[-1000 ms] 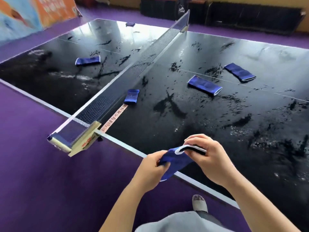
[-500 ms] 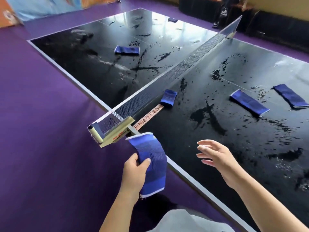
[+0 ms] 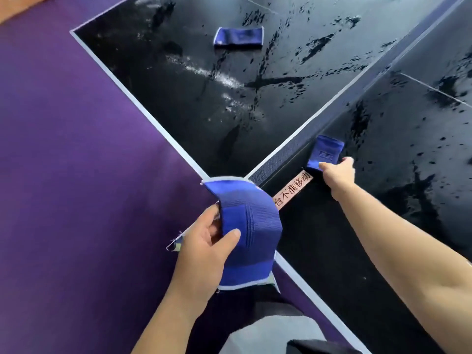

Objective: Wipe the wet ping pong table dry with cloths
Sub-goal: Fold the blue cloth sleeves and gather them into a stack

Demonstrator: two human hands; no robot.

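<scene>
1. The blue cloth point(image 3: 249, 233) with pale edging hangs in front of the near corner of the table, held up in the air over the table's white border line and the net's end. It bends over at its top edge and drapes down past the wrist.
2. The left hand point(image 3: 204, 249) grips this cloth: the thumb presses on its front face and the fingers curl behind it, narrow, pinching the fabric between them.
3. The right hand point(image 3: 337, 175) reaches out over the table to a second blue cloth point(image 3: 325, 153) that lies folded just beside the net. The fingers curl onto its near end, touching it; how firmly they hold it cannot be told.
4. A third blue cloth point(image 3: 238, 37) lies flat on the far half of the table, well apart from both hands.
5. The ping pong table point(image 3: 319, 238) is black and glossy, with white edge lines, and carries streaks, droplets and smeared patches of water on both halves.
6. The net point(image 3: 332, 118) runs diagonally across the view, dark with a pale top band.
7. A pinkish label strip point(image 3: 293, 190) with printed characters lies on the table alongside the net, between the two hands.
8. The floor point(image 3: 76, 175) around the table is purple.
</scene>
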